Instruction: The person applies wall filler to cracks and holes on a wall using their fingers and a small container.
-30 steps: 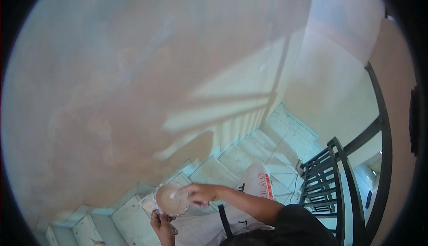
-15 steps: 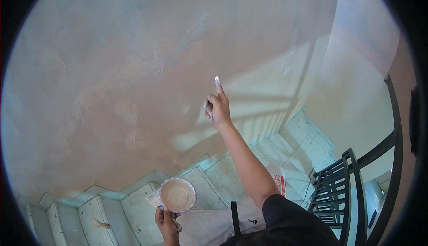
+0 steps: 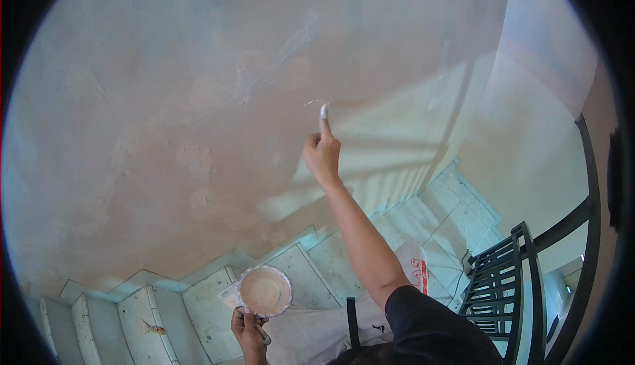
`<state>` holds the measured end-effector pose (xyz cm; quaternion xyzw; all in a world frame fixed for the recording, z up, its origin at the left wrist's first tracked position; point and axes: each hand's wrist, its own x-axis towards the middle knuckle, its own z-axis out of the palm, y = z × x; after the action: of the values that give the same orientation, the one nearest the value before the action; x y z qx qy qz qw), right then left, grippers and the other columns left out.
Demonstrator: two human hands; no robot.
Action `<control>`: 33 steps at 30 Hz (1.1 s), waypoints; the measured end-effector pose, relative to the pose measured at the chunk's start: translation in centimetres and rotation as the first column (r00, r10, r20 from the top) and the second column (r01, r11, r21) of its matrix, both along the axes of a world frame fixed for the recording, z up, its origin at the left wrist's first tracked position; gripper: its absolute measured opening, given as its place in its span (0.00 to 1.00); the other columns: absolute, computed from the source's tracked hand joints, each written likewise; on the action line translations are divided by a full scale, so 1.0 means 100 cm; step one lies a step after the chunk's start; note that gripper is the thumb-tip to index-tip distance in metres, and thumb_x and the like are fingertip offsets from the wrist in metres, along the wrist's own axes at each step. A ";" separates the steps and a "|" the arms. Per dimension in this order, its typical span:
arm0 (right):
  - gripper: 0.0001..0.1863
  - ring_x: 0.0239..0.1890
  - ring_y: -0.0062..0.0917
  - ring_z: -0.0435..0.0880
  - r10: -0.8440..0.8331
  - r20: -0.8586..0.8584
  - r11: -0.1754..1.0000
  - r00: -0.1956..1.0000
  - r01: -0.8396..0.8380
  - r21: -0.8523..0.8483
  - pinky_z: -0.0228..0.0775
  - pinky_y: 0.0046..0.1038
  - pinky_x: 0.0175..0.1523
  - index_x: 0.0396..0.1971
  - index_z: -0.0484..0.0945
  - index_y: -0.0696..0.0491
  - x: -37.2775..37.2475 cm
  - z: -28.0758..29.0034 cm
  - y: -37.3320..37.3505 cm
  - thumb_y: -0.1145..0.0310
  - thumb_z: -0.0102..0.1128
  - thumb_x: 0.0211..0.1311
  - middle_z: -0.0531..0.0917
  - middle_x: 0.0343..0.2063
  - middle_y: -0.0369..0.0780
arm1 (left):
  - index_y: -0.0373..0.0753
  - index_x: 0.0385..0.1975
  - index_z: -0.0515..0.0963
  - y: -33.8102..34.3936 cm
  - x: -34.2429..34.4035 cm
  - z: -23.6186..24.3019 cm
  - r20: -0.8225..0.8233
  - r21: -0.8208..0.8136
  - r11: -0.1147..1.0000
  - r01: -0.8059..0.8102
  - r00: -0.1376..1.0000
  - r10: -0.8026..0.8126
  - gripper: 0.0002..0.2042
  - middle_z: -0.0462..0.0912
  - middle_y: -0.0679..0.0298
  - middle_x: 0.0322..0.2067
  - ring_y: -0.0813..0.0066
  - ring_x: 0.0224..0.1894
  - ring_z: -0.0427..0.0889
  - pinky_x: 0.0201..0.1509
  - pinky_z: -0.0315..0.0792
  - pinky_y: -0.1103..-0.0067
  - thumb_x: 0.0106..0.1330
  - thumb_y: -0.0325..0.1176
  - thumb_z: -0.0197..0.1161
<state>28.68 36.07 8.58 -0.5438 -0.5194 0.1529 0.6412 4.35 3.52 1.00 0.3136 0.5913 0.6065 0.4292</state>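
My left hand (image 3: 249, 330) grips a round cup (image 3: 264, 291) of beige paste at the lower middle, with a tool handle (image 3: 264, 335) beside its fingers. My right hand (image 3: 322, 153) is raised to the mottled, patched wall (image 3: 165, 100). Its index finger is stretched out with white paste on the tip, at a short pale streak (image 3: 312, 102) on the wall, apparently touching it. The other fingers curl toward the palm with nothing seen in them.
Pale tiled stairs (image 3: 205, 305) run along the wall's foot, a small brush (image 3: 152, 328) lying on one tread. A dark metal railing (image 3: 496, 285) stands at lower right, with a cable near it. Light cloth with red lettering (image 3: 413, 266) is below my right arm.
My right hand has risen from the cup to the wall, then moved slightly upward, and a pale streak now shows at its fingertip. My left hand still holds the cup.
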 end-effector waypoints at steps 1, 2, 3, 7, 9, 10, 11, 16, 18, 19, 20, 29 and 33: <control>0.37 0.14 0.43 0.73 -0.049 -0.093 0.997 0.994 0.044 -0.057 0.65 0.42 0.27 0.66 0.55 0.52 0.004 0.000 0.003 0.77 0.48 0.50 0.70 0.09 0.47 | 0.40 0.33 0.73 -0.001 0.000 -0.001 0.003 -0.003 1.000 0.003 1.000 -0.003 0.05 0.78 0.68 0.26 0.82 0.24 0.75 0.29 0.74 0.82 0.68 0.33 0.53; 0.37 0.14 0.43 0.73 -0.052 -0.090 0.997 0.995 0.047 -0.059 0.65 0.42 0.27 0.66 0.55 0.52 0.005 -0.004 0.004 0.77 0.48 0.50 0.70 0.09 0.47 | 0.40 0.33 0.73 -0.002 0.000 -0.004 0.014 0.012 1.000 0.012 1.000 -0.012 0.06 0.78 0.68 0.26 0.82 0.24 0.75 0.29 0.74 0.82 0.68 0.34 0.53; 0.37 0.14 0.43 0.73 -0.081 0.026 0.996 0.996 0.081 -0.032 0.65 0.41 0.27 0.66 0.55 0.53 0.004 -0.006 0.007 0.76 0.48 0.50 0.70 0.09 0.47 | 0.40 0.33 0.73 0.000 0.000 -0.004 0.023 0.030 0.999 0.019 1.000 -0.019 0.06 0.77 0.68 0.26 0.83 0.24 0.75 0.29 0.74 0.82 0.68 0.34 0.53; 0.37 0.14 0.43 0.74 0.079 0.223 0.996 0.972 -0.087 0.027 0.66 0.41 0.27 0.66 0.54 0.56 -0.009 -0.005 -0.010 0.75 0.49 0.51 0.71 0.09 0.48 | 0.40 0.32 0.72 0.000 0.000 0.001 0.012 -0.030 0.999 -0.042 0.999 0.042 0.06 0.77 0.67 0.25 0.83 0.23 0.74 0.29 0.74 0.81 0.68 0.35 0.54; 0.37 0.14 0.44 0.74 0.031 0.160 0.999 0.987 -0.035 0.023 0.66 0.41 0.27 0.66 0.54 0.55 -0.007 -0.002 -0.009 0.75 0.49 0.51 0.72 0.09 0.48 | 0.40 0.31 0.72 0.000 -0.002 0.000 -0.007 -0.017 1.000 -0.016 1.000 0.015 0.06 0.77 0.68 0.25 0.83 0.23 0.74 0.29 0.74 0.81 0.68 0.34 0.54; 0.37 0.15 0.44 0.74 -0.024 0.097 1.000 0.995 0.023 0.015 0.66 0.41 0.27 0.66 0.54 0.54 -0.004 -0.001 -0.008 0.74 0.49 0.51 0.72 0.10 0.48 | 0.40 0.31 0.72 -0.001 -0.003 -0.001 -0.006 -0.018 1.000 -0.018 1.000 0.018 0.06 0.77 0.68 0.25 0.83 0.23 0.74 0.29 0.74 0.81 0.68 0.34 0.54; 0.37 0.15 0.44 0.74 -0.020 0.098 1.000 0.995 0.019 0.014 0.66 0.41 0.27 0.66 0.54 0.54 -0.001 -0.003 -0.003 0.74 0.49 0.51 0.72 0.10 0.48 | 0.40 0.32 0.72 -0.002 -0.003 -0.001 0.007 -0.003 1.000 -0.013 1.000 0.013 0.06 0.77 0.68 0.25 0.83 0.23 0.74 0.28 0.74 0.82 0.68 0.34 0.54; 0.38 0.16 0.46 0.74 -0.112 0.016 0.988 0.994 0.113 -0.104 0.66 0.42 0.27 0.67 0.52 0.51 0.016 -0.007 0.016 0.75 0.48 0.52 0.74 0.12 0.48 | 0.39 0.33 0.73 -0.002 -0.003 -0.004 0.034 0.001 1.000 -0.029 0.999 0.029 0.06 0.77 0.68 0.25 0.83 0.23 0.75 0.28 0.73 0.83 0.68 0.35 0.54; 0.38 0.17 0.45 0.75 -0.105 0.077 0.992 0.992 0.110 -0.065 0.66 0.42 0.27 0.67 0.53 0.50 0.008 -0.008 0.014 0.75 0.48 0.52 0.74 0.12 0.48 | 0.39 0.34 0.73 -0.003 -0.007 -0.006 0.041 0.008 1.000 -0.021 0.999 0.021 0.06 0.78 0.67 0.26 0.83 0.24 0.75 0.28 0.74 0.83 0.68 0.34 0.54; 0.38 0.17 0.44 0.75 -0.103 0.136 0.994 0.985 0.108 -0.028 0.67 0.42 0.27 0.67 0.53 0.49 0.004 -0.008 0.012 0.75 0.48 0.52 0.75 0.12 0.48 | 0.39 0.34 0.73 -0.003 -0.006 -0.005 0.043 0.006 1.000 -0.023 0.999 0.022 0.06 0.78 0.67 0.26 0.83 0.24 0.75 0.28 0.74 0.83 0.68 0.34 0.54; 0.38 0.17 0.44 0.75 -0.102 0.138 0.994 0.985 0.107 -0.030 0.67 0.42 0.27 0.67 0.53 0.49 0.000 -0.009 0.011 0.75 0.48 0.52 0.75 0.12 0.48 | 0.39 0.34 0.73 -0.003 -0.006 -0.005 0.046 -0.012 1.000 -0.010 0.999 0.011 0.06 0.78 0.67 0.26 0.82 0.24 0.75 0.29 0.74 0.83 0.68 0.34 0.54; 0.38 0.17 0.43 0.76 -0.046 0.218 0.996 0.975 0.029 0.080 0.68 0.42 0.27 0.66 0.55 0.50 -0.002 -0.005 -0.002 0.75 0.49 0.51 0.75 0.12 0.47 | 0.38 0.34 0.73 -0.005 -0.003 0.003 0.042 0.010 1.000 -0.030 0.999 0.029 0.06 0.78 0.67 0.27 0.82 0.24 0.76 0.29 0.75 0.83 0.68 0.33 0.53; 0.38 0.17 0.46 0.76 -0.141 0.103 0.989 0.985 0.145 -0.032 0.67 0.44 0.27 0.67 0.53 0.52 0.011 -0.001 0.014 0.75 0.49 0.51 0.75 0.12 0.49 | 0.38 0.34 0.73 -0.006 -0.009 -0.003 0.025 -0.022 1.000 -0.018 1.000 0.018 0.06 0.78 0.67 0.26 0.83 0.23 0.76 0.28 0.75 0.83 0.68 0.33 0.54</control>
<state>29.79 37.43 8.45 -0.5992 -0.5076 0.0892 0.6126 3.44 2.94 0.75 0.2959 0.5952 0.6078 0.4345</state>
